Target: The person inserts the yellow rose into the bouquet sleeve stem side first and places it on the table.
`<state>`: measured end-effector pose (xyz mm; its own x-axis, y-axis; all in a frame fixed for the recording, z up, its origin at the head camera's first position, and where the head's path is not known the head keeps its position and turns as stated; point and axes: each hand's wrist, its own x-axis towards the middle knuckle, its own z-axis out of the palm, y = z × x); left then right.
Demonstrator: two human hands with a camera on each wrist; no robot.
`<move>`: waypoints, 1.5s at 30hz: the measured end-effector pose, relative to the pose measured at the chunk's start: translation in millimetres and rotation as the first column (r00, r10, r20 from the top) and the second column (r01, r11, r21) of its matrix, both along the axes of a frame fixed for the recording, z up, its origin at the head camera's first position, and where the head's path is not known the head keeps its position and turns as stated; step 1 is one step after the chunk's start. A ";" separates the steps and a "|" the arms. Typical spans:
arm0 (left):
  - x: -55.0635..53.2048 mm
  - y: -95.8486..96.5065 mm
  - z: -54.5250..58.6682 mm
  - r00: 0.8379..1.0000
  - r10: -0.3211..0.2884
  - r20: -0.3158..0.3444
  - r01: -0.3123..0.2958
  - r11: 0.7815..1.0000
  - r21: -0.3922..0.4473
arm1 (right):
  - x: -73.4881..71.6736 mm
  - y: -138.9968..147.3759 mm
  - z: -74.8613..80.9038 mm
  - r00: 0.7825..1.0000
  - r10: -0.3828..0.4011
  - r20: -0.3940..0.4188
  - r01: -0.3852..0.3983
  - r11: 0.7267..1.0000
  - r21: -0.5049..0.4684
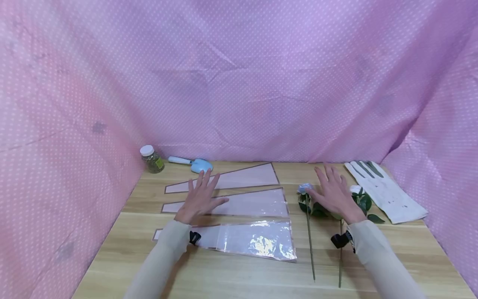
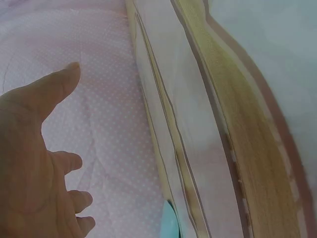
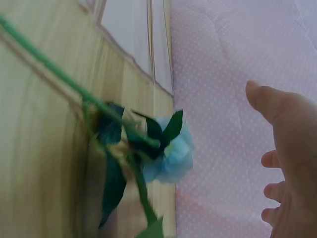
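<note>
My left hand [image 1: 199, 199], fingers spread and empty, hovers over the left part of three tapered clear plastic sleeves with brown borders: a back one [image 1: 250, 176], a middle one [image 1: 254, 203] and a front one [image 1: 257, 238]. On the right, my right hand [image 1: 333, 194] is also spread with nothing held, above the artificial roses. A light blue rose [image 1: 305, 188] lies by its thumb, its long stem pointing toward me. Partly hidden behind that hand is a white rose [image 1: 356, 189] with green leaves. The right wrist view shows the blue rose [image 3: 176, 156] close up, away from the fingers.
A white-capped jar [image 1: 152, 160] stands at the back left corner, beside a light blue hand trowel [image 1: 201, 165]. White gloves [image 1: 392, 195] with grey stripes lie at the right edge. Pink dotted cloth [image 1: 239, 83] walls the wooden table [image 1: 209, 278] at the back and sides.
</note>
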<state>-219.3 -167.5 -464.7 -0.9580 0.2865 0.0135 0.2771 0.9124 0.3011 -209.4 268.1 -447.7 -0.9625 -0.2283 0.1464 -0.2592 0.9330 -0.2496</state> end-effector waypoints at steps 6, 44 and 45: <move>-11.3 7.2 -1.4 1.000 -0.007 0.009 0.007 1.000 -0.021 | -14.5 -15.9 1.1 0.999 0.043 0.021 -0.043 0.999 -0.026; -73.8 87.2 -12.7 0.975 -0.037 0.219 0.046 0.998 -0.040 | -73.4 -93.8 -29.2 0.978 0.087 0.192 -0.099 0.993 0.058; -74.1 89.6 -13.2 0.974 -0.040 0.223 0.050 0.998 -0.038 | -74.7 -94.1 -30.4 0.977 0.087 0.195 -0.101 0.993 0.063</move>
